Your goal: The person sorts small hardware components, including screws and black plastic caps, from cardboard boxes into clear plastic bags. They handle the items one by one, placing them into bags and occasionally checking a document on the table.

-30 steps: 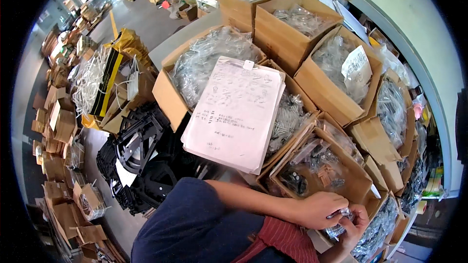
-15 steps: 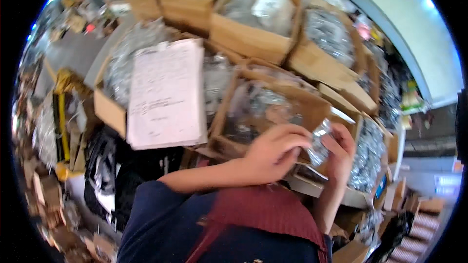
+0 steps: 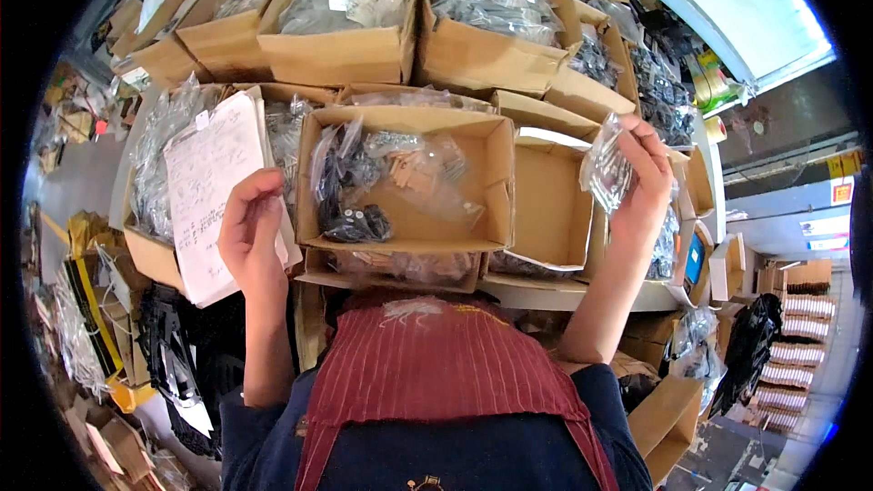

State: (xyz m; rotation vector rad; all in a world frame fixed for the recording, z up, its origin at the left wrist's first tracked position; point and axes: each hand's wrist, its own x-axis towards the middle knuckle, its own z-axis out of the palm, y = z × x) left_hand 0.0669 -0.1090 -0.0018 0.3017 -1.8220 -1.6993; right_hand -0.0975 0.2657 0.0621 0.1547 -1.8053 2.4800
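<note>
My right hand (image 3: 647,168), raised over the right side of the boxes, grips a small clear plastic bag (image 3: 609,168) by its edge. Thin, shiny pieces show through the plastic, too small to name. On the left, my left hand (image 3: 252,232) is held up beside a stack of handwritten sheets (image 3: 214,195), its fingers loosely bent, thumb apart, and nothing visible in it. Between my hands lies an open cardboard box (image 3: 409,244) with bags of black parts (image 3: 350,177) and a bag of brown pieces (image 3: 427,173). A shallower cardboard box (image 3: 550,209) sits below the held bag.
Larger cardboard boxes (image 3: 336,55) filled with bagged parts line the far side. A black bag (image 3: 182,345) is at the lower left. At the lower right are another open carton (image 3: 668,423) and stacked flat goods (image 3: 800,345).
My hands were together at the small bag; now they are wide apart. The left has let go and moved left, while the right still holds the bag. The view has also turned.
</note>
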